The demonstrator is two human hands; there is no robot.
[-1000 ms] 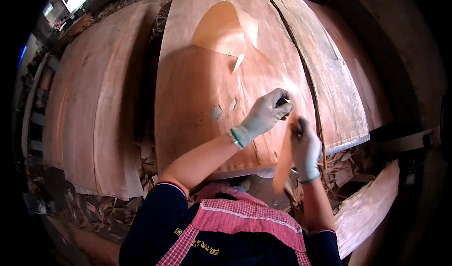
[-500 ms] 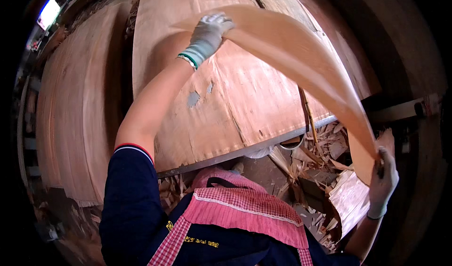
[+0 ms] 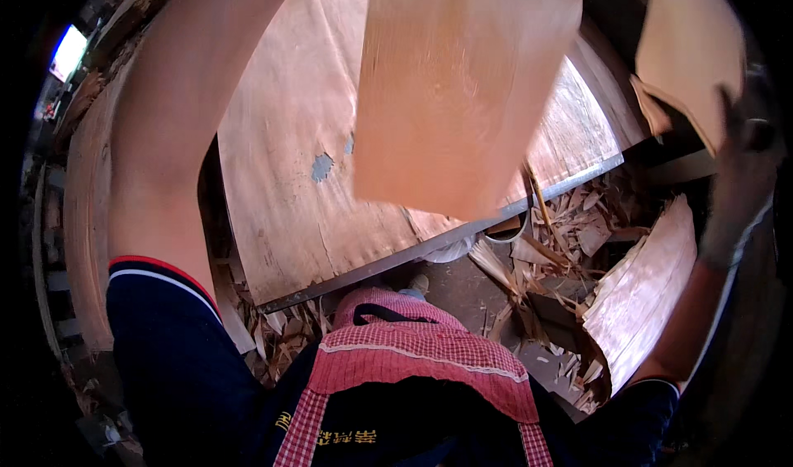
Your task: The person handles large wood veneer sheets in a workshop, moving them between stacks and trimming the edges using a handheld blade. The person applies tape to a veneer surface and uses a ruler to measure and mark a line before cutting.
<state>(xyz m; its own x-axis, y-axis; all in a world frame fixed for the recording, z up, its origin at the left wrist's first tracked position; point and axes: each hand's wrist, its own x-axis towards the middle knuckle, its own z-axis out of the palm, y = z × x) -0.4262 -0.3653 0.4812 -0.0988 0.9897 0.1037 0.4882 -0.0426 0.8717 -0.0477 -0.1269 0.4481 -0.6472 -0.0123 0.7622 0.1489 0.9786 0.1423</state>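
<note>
My left arm [image 3: 178, 136] stretches up past the top edge, so my left hand is out of view. A thin tan wood veneer sheet [image 3: 462, 95] is raised over the wood-covered table, its lower end hanging free and blurred. At the far right, my gloved right hand [image 3: 747, 149] is dim and smeared, its fingers closed at the edge of a pale veneer piece [image 3: 690, 45]. That piece also runs out of the top; whether it joins the middle sheet is hidden. Beneath lies a wide veneer surface [image 3: 289, 211] with a grey patched spot.
A metal edge [image 3: 363, 273] runs along the table's near side. Scraps of veneer [image 3: 570, 219] litter the floor, with a larger curved piece [image 3: 644, 293] leaning at the right. More veneer [image 3: 91, 219] is stacked at the left. A lit screen [image 3: 68, 54] shows at upper left.
My left hand has gone up and out of view. My right hand has risen and moved outward to the right. The veneer has lifted, and a free end now hangs over the table's middle.
</note>
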